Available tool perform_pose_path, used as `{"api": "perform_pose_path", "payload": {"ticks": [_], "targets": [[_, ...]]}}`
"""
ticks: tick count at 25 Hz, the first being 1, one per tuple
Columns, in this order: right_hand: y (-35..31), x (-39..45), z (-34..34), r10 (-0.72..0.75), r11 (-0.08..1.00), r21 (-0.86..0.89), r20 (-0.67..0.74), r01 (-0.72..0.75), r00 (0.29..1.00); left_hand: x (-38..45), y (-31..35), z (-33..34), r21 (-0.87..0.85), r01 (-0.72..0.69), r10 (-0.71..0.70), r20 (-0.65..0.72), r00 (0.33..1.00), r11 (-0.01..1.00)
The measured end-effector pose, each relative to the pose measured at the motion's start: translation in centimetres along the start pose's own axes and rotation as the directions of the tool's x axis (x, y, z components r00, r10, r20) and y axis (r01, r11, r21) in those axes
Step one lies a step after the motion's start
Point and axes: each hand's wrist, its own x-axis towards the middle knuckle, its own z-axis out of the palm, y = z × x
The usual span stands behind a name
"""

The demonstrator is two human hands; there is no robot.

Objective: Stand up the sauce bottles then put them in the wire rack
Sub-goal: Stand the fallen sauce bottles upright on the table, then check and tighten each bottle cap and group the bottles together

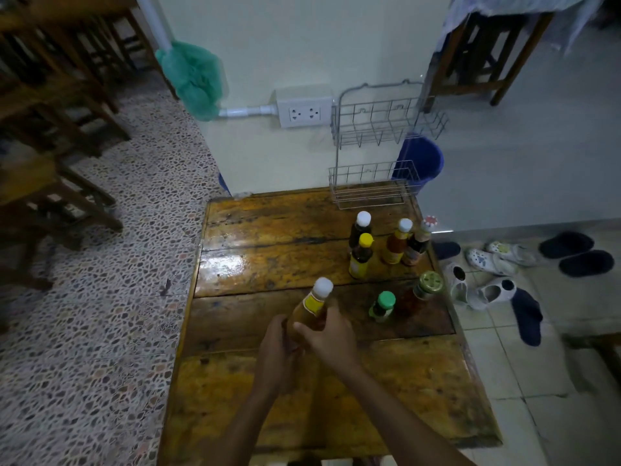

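Note:
Both hands hold a large amber bottle (312,306) with a white cap and yellow label, roughly upright over the middle of the wooden table (255,260). My left hand (277,351) grips its lower body and my right hand (331,334) wraps its side. Several bottles stand upright at the table's right: a yellow-capped one (361,257), a dark white-capped one (361,227), an orange-red one (398,243), a dark one with a red-white cap (418,243), a small green-capped one (383,306) and a green-lidded jar (426,285). The two-tier wire rack (373,183) stands empty at the table's far edge against the wall.
A wall socket (304,112) and a pipe sit left of the rack. A blue bucket (421,159) is behind the rack on the floor. Shoes and sandals (494,264) lie on the tiles to the right. Wooden chairs (50,129) fill the far left.

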Motion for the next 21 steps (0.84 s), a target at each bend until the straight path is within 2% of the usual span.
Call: {"api": "perform_pose_path", "payload": {"ticks": [3, 5, 7, 11, 16, 19, 21], "targets": [[0.7, -1.3, -2.9, -0.192, 0.970, -0.158, -0.032, 0.185, 0.981, -1.4, 3.2, 2.3, -0.130, -0.021, 0.015, -0.044, 0.999, 0.991], [2.1, -2.5, -4.7, -0.274, 0.933, -0.249, -0.019, 0.261, 0.962, -2.8, 4.0, 4.4, -0.246, -0.021, 0.015, -0.027, 1.000, 0.969], [3.8, -3.8, -6.0, -0.284, 0.915, -0.297, 0.003, 0.272, 0.959, -4.3, 4.0, 6.5, -0.311, -0.012, 0.017, 0.015, 1.000, 0.950], [6.3, -5.4, -7.3, -0.347, 0.876, -0.346, 0.031, 0.335, 0.938, -6.0, 3.5, 9.1, -0.320, -0.042, 0.055, 0.031, 0.998, 0.946], [5.8, -5.9, -7.4, -0.334, 0.837, -0.427, 0.095, 0.342, 0.938, -5.9, 2.3, 9.5, -0.358, 0.022, -0.008, 0.039, 0.999, 0.934], [4.8, -5.8, -9.0, -0.301, 0.814, -0.440, 0.240, 0.380, 0.923, -5.9, 1.8, 9.7, -0.318, -0.018, 0.032, 0.039, 0.999, 0.948], [3.3, -5.5, -11.0, -0.348, 0.733, -0.476, 0.352, 0.486, 0.869, -6.1, 1.7, 10.0, -0.299, -0.041, 0.050, 0.022, 0.998, 0.953]]}}
